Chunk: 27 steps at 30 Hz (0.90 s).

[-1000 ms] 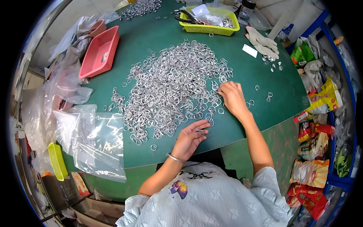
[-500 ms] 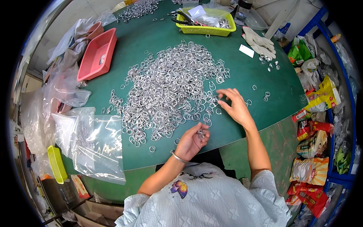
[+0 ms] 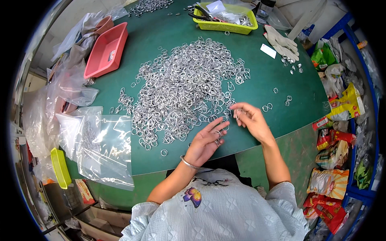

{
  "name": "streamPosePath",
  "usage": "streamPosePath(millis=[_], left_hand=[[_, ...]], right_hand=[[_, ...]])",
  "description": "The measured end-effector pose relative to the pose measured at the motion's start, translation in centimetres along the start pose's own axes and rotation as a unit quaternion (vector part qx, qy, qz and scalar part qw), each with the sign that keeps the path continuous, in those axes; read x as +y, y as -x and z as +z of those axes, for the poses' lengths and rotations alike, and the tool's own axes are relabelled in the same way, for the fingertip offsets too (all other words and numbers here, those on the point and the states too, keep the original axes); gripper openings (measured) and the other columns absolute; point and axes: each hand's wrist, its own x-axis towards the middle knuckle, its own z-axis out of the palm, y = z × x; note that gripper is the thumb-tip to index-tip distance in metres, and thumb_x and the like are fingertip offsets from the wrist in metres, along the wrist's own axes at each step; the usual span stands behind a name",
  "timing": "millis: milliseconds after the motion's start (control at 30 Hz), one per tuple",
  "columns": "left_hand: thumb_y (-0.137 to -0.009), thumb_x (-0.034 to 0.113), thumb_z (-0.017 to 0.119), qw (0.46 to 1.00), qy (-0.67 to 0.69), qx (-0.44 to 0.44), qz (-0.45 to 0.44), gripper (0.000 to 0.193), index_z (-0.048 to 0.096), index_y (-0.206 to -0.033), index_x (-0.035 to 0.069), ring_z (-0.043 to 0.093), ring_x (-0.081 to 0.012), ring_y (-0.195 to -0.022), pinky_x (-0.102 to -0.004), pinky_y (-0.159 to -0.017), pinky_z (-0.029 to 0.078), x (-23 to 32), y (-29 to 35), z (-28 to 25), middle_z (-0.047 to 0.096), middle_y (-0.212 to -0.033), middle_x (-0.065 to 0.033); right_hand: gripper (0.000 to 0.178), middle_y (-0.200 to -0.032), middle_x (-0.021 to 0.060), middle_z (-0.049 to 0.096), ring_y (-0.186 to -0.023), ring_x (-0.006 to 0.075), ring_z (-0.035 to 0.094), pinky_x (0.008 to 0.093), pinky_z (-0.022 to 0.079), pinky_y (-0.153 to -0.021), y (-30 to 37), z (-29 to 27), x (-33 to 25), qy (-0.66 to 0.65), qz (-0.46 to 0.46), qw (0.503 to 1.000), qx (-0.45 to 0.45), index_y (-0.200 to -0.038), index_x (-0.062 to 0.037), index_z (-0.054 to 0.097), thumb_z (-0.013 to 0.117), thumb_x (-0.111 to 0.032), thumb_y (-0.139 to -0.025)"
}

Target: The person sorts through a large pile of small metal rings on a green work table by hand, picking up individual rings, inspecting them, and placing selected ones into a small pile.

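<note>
A wide heap of silver metal rings is spread over the green table. At its near right edge, my left hand is turned palm up and cradles several metal rings against the palm, its fingers partly stretched out. My right hand is just right of it, thumb and fingers pinched together on a metal ring. Fingers partly cover that ring, so I cannot tell if there is more than one.
A red tray and clear plastic bags lie at the left. At the back are a yellow-green basket with pliers and small parts, and pale gloves. Loose rings lie right of my right hand. Packed shelves stand further right.
My left hand has opened its fingers and moved slightly up toward the heap. My right hand has closed into a pinch on a ring and come nearer the left hand. The view has shifted slightly.
</note>
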Motion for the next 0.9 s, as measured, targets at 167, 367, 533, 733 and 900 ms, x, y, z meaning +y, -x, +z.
streamPosePath(millis=[167,367,533,733,900], left_hand=[[-0.08,-0.007,0.056,0.975,-0.2,0.034,0.092,0.061,0.032,-0.136,0.002,0.048,-0.0156,-0.11,-0.0273,-0.087,0.042,-0.5,0.2,0.1,0.044,-0.13,-0.0107],[-0.079,-0.012,0.056,0.946,-0.278,-0.005,0.165,0.06,0.034,-0.133,-0.001,0.047,-0.0159,-0.111,-0.0282,-0.095,0.039,-0.7,0.2,0.5,0.045,-0.127,-0.0105],[-0.08,-0.012,0.057,0.936,-0.294,0.069,0.183,0.046,0.044,-0.124,-0.005,0.053,-0.0152,-0.105,-0.0268,-0.088,0.045,-1.4,0.4,-0.4,0.051,-0.119,-0.0116],[-0.086,-0.005,0.053,0.918,-0.334,0.108,0.186,0.025,0.054,-0.111,-0.007,0.06,-0.0173,-0.095,-0.0267,-0.081,0.051,-0.8,0.7,0.7,0.057,-0.11,-0.0122],[-0.09,0.005,0.051,0.961,-0.199,0.13,0.141,0.023,0.056,-0.111,-0.005,0.061,-0.0175,-0.092,-0.0263,-0.08,0.05,-0.3,0.4,0.1,0.059,-0.104,-0.0104]], right_hand=[[0.017,-0.076,0.0074,0.055,-0.062,0.0161,0.05,0.027,0.042,-0.059,1.3,1.7,-0.4,0.178,-0.12,0.974,-0.069,-0.098,-0.0004,0.063,0.054,-0.007,-0.086],[0.013,-0.078,0.0099,0.058,-0.065,0.0194,0.053,0.0312,0.042,-0.059,1.8,2.8,-0.6,0.181,-0.061,0.977,-0.097,-0.089,0.0008,0.061,0.062,-0.01,-0.081],[0.014,-0.074,0.0096,0.056,-0.067,0.0189,0.053,0.0307,0.042,-0.059,2.3,3.0,-0.4,0.166,-0.07,0.983,-0.038,-0.088,0.0021,0.057,0.061,-0.01,-0.082],[0.013,-0.075,0.0028,0.056,-0.055,0.0074,0.046,0.0219,0.033,-0.046,2.5,2.6,2.2,-0.034,0.035,0.998,-0.036,-0.09,-0.0008,0.055,0.055,-0.014,-0.09],[0.014,-0.076,-0.0003,0.055,-0.052,0.0028,0.04,0.0175,0.028,-0.043,2.5,3.0,2.1,-0.232,0.089,0.967,-0.055,-0.089,-0.0036,0.054,0.052,-0.017,-0.092]])
